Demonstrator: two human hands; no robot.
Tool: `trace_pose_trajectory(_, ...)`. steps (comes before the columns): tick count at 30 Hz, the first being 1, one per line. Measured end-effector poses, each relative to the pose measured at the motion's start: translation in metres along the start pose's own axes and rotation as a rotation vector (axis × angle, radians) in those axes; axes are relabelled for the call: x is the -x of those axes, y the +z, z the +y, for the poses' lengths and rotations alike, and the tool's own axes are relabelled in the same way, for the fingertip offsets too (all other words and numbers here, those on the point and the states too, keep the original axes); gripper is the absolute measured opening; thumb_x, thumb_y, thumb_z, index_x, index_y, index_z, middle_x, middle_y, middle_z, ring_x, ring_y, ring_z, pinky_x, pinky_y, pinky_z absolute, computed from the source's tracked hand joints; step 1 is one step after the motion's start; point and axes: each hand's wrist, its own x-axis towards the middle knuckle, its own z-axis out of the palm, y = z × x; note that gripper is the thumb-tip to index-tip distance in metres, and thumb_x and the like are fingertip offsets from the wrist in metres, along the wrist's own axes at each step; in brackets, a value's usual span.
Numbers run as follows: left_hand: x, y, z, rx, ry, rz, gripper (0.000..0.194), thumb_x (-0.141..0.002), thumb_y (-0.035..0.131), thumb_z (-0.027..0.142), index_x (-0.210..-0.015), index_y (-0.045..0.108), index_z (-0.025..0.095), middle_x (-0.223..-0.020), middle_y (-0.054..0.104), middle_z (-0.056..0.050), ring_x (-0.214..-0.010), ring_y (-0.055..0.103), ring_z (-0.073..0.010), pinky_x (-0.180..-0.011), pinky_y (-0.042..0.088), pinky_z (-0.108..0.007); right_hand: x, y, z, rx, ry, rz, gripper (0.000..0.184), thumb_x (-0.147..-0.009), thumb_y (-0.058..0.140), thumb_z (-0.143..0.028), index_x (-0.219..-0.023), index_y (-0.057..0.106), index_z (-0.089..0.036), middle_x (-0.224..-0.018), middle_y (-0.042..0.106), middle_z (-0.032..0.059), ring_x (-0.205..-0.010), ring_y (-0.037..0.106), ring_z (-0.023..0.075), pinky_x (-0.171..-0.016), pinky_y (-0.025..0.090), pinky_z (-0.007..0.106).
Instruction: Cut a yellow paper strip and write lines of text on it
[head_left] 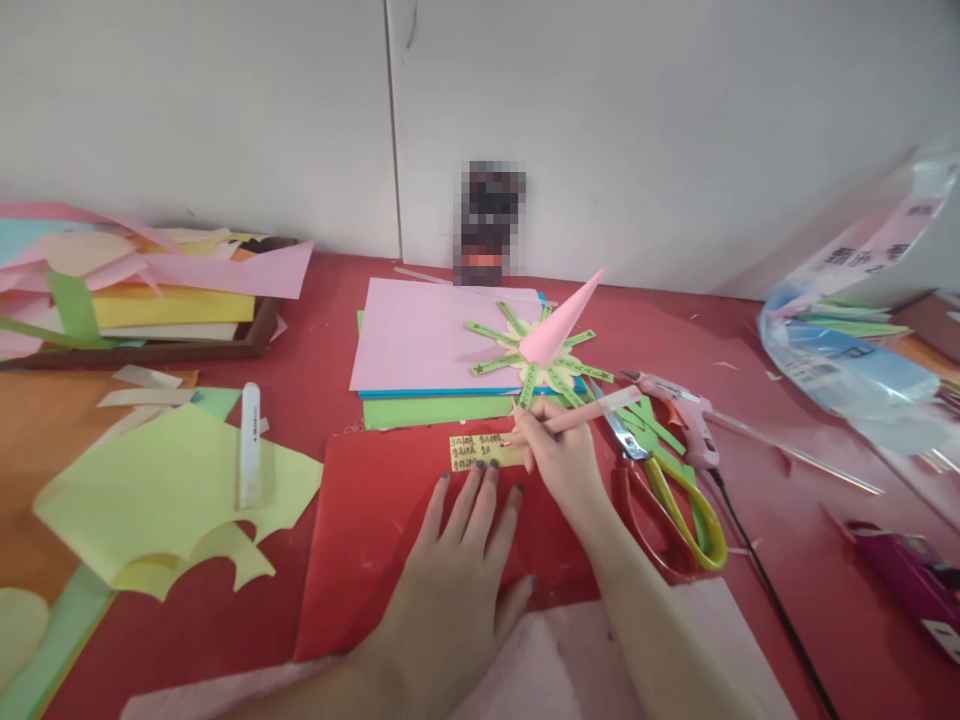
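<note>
My right hand (pixel 561 455) is closed round a pale pink pen (pixel 592 410), its tip on a small yellow paper slip (pixel 469 453) with several lines of handwriting. Flat on the red sheet (pixel 360 540) lies my left hand (pixel 469 540), fingers spread, fingertips at the slip's lower edge. Just beyond the pen stands a pink paper cone (pixel 559 325) on a flower shape with green, star-marked strips. Scissors (pixel 660 490) with one red and one yellow handle lie to the right of my right hand, over green paper pieces.
A pink glue gun (pixel 686 410) with a black cord lies at right, near a purple tool (pixel 907 570). A tray (pixel 262 335) of coloured paper stands at back left. Cut yellow paper (pixel 150 480) bears a white pen-like stick (pixel 250 445). A plastic bag (pixel 847 340) sits far right.
</note>
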Motion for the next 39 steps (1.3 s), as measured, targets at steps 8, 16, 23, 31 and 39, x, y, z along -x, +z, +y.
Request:
trace_pose_trajectory(8,0.0008,0.0000,0.0000,0.005,-0.005,-0.002,0.054,-0.091,0.026,0.046,-0.135,0.038,0.018,-0.138,0.042,-0.012,-0.127,0.036,-0.0279,-0.104,0.027,-0.049,0.0039,0.0038,-0.0013,0.034,-0.097,-0.039,0.034,-0.085,0.049,-0.037,-0.056,0.039,-0.021,-0.041,0.045,-0.0056,-0.045,0.048,0.0110,-0.055,0.043,0.023)
trace_pose_trajectory(16,0.0015,0.0012,0.0002,-0.005,0.002,0.008,0.054,-0.091,0.026,0.046,-0.134,0.038,0.016,-0.136,0.044,-0.013,-0.128,0.036,-0.0284,-0.104,0.027,-0.050,0.0031,0.0027,0.0014,0.114,-0.110,-0.048,0.032,-0.082,0.050,-0.034,-0.056,0.036,-0.021,-0.040,0.040,-0.0061,-0.048,0.049,0.0116,-0.051,0.040,0.022)
trace_pose_trajectory(23,0.0005,0.0019,-0.0002,-0.014,0.008,0.019,0.054,-0.091,0.027,0.047,-0.134,0.039,0.016,-0.137,0.043,-0.013,-0.128,0.036,-0.0289,-0.103,0.028,-0.050,0.0031,0.0032,0.0025,0.114,-0.104,-0.055,0.032,-0.082,0.048,-0.035,-0.056,0.037,-0.021,-0.040,0.040,-0.0065,-0.046,0.048,0.0109,-0.051,0.040,0.021)
trace_pose_trajectory(31,0.0011,0.0022,0.0000,-0.020,0.007,0.025,0.054,-0.091,0.027,0.047,-0.134,0.039,0.017,-0.136,0.044,-0.013,-0.127,0.037,-0.0286,-0.103,0.028,-0.050,0.0037,0.0030,0.0012,0.122,-0.122,-0.026,0.030,-0.083,0.047,-0.034,-0.057,0.039,-0.021,-0.041,0.041,-0.0063,-0.045,0.047,0.0107,-0.052,0.041,0.022)
trace_pose_trajectory(39,-0.0003,0.0019,0.0001,-0.011,0.007,0.017,0.054,-0.091,0.026,0.046,-0.134,0.040,0.015,-0.136,0.044,-0.014,-0.127,0.037,-0.0293,-0.103,0.028,-0.051,0.0036,0.0030,0.0017,0.151,-0.154,-0.021,0.031,-0.082,0.048,-0.033,-0.056,0.036,-0.021,-0.042,0.037,-0.0065,-0.047,0.046,0.0106,-0.051,0.040,0.021)
